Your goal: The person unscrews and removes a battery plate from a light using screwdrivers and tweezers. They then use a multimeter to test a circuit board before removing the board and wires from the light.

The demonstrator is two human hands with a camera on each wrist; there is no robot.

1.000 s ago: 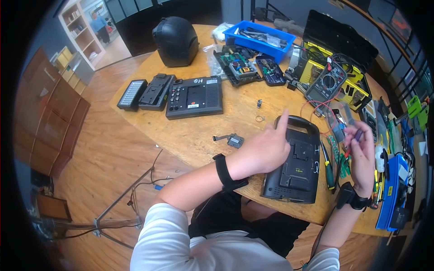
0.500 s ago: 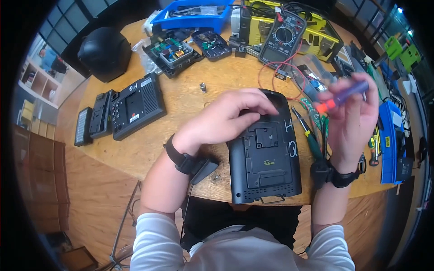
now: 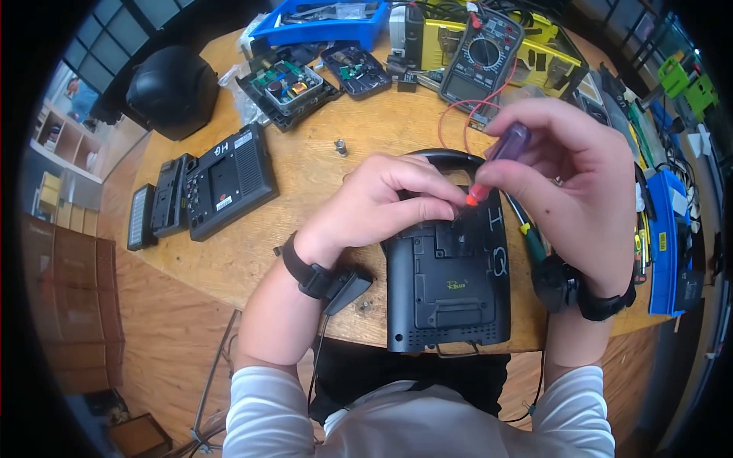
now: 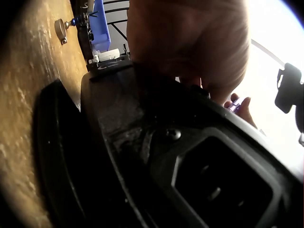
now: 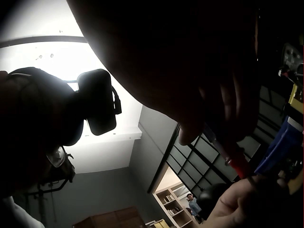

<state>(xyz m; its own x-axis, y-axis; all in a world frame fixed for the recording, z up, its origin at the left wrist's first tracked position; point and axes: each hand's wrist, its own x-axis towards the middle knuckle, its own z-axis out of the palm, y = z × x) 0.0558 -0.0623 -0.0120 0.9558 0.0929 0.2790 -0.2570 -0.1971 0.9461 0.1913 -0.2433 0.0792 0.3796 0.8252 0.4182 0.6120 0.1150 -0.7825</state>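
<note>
My right hand (image 3: 576, 183) grips a screwdriver with a purple handle (image 3: 513, 141) and a red collar, its thin shaft pointing down at a black handled device (image 3: 458, 305). The device lies on the table, recessed plate up, marked with white hand-drawn letters and a small yellow logo. Across its upper left side reaches my left hand (image 3: 382, 198), thumb and index fingertips close beside the screwdriver's shaft; I cannot tell whether they pinch it. A power inlet (image 4: 223, 185) and a screw head (image 4: 174, 134) show on the device's side in the left wrist view.
A green-and-yellow handled tool (image 3: 532, 243) lies right of the device. Behind are a multimeter (image 3: 481, 57) with red leads, an opened circuit unit (image 3: 286, 91) and a blue bin (image 3: 321, 30). Black panels (image 3: 233, 179) and a small metal part (image 3: 340, 147) lie leftward.
The right hand has brought the screwdriver left and down over the device's plate. My left hand went from a pointing finger to fingertips by the shaft. The head view has shifted.
</note>
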